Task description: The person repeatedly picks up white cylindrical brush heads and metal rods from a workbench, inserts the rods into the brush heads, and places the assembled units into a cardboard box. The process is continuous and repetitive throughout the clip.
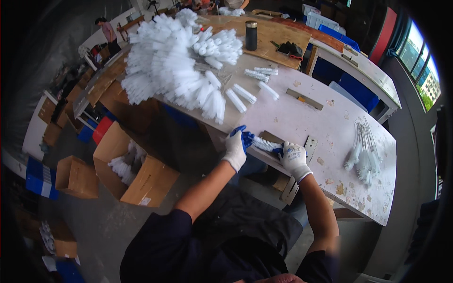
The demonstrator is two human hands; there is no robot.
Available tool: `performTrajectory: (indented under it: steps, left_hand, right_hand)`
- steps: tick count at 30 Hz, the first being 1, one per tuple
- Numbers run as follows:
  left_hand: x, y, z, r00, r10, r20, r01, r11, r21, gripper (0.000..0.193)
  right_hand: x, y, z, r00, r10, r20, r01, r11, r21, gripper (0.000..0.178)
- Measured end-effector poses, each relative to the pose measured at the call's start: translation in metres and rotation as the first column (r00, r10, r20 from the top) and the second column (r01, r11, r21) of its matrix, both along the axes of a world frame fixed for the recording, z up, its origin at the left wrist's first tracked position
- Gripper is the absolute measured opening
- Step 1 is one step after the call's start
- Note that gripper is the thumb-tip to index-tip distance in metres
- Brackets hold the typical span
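Both hands wear white work gloves with blue palms and fingers. A white bristle brush (265, 144), slightly bent, stretches between them at the table's near edge. My left hand (235, 148) is closed on its left end, and my right hand (294, 159) is closed around its right end. Beneath and behind the brush is a dark metal plate (272, 137). A perforated metal strip (311, 145) lies just right of my right hand. Farther off, several loose white brushes (244, 93) rest on the pale table (292, 113). The fingertips are partly hidden.
A large pile of white brushes (160, 61) covers the table's far left. Brushes with thin wire handles (364, 158) lie at right. Behind stand a dark bottle (251, 36) and a flat metal bar (304, 99). Cardboard boxes (146, 181) sit on the floor at left.
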State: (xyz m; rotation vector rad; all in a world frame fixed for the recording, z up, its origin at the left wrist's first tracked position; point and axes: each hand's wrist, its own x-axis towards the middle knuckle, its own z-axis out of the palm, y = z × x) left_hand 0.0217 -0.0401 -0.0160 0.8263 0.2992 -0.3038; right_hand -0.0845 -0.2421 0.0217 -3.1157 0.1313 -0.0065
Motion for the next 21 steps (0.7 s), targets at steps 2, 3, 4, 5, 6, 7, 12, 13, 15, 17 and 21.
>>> performTrajectory:
  steps: [2, 3, 4, 5, 6, 7, 12, 13, 15, 17, 21]
  left_hand:
    - [0.004, -0.005, 0.004, 0.999, 0.033, 0.028, -0.034, 0.998, 0.054, 0.02]
    - [0.001, -0.008, 0.01, 0.999, 0.031, 0.036, -0.034, 0.996, 0.085, 0.02]
    - [-0.003, -0.01, 0.014, 0.998, 0.029, 0.057, -0.035, 0.993, 0.114, 0.021]
    - [-0.002, -0.01, 0.013, 0.998, 0.052, 0.045, -0.056, 0.993, 0.105, 0.021]
    - [-0.003, -0.009, 0.012, 0.997, 0.075, 0.032, -0.078, 0.992, 0.096, 0.022]
    - [-0.005, -0.007, 0.01, 0.995, 0.099, 0.02, -0.1, 0.991, 0.087, 0.023]
    - [-0.031, -0.003, 0.014, 0.984, 0.15, 0.097, -0.162, 0.977, 0.135, 0.024]
    - [-0.033, -0.001, 0.014, 0.984, 0.154, 0.093, -0.166, 0.978, 0.128, 0.024]
    - [-0.034, -0.004, 0.023, 0.961, 0.11, 0.253, -0.167, 0.962, 0.218, 0.024]
    - [-0.029, -0.012, 0.036, 0.932, 0.067, 0.357, -0.171, 0.948, 0.268, 0.024]
    - [0.011, -0.026, 0.031, 0.989, 0.062, 0.136, -0.099, 0.955, 0.281, 0.024]
  right_hand:
    - [0.001, 0.0, -0.006, 1.0, 0.007, 0.021, -0.008, 1.0, 0.013, 0.035]
    - [-0.003, -0.002, -0.008, 1.0, 0.009, 0.025, -0.009, 1.0, 0.007, 0.035]
    - [-0.005, -0.002, -0.005, 0.999, 0.012, 0.041, -0.012, 1.0, -0.001, 0.034]
    - [-0.001, 0.0, -0.001, 1.0, -0.013, 0.029, 0.013, 1.0, -0.014, 0.035]
    - [-0.001, 0.002, -0.001, 1.0, -0.011, 0.019, 0.011, 1.0, -0.013, 0.035]
    - [-0.001, 0.004, -0.001, 1.0, -0.008, 0.008, 0.008, 1.0, -0.011, 0.035]
    - [-0.002, 0.003, 0.003, 0.999, -0.031, -0.009, 0.031, 0.999, 0.024, 0.034]
    - [-0.002, 0.004, 0.003, 0.999, -0.029, -0.012, 0.03, 0.999, 0.022, 0.034]
    - [-0.001, 0.003, 0.004, 0.999, -0.032, -0.015, 0.032, 0.999, 0.02, 0.034]
    - [-0.003, 0.002, 0.003, 0.999, -0.04, -0.019, 0.041, 0.999, 0.025, 0.035]
    - [0.0, 0.003, 0.002, 1.0, -0.022, 0.005, 0.022, 1.0, -0.001, 0.035]
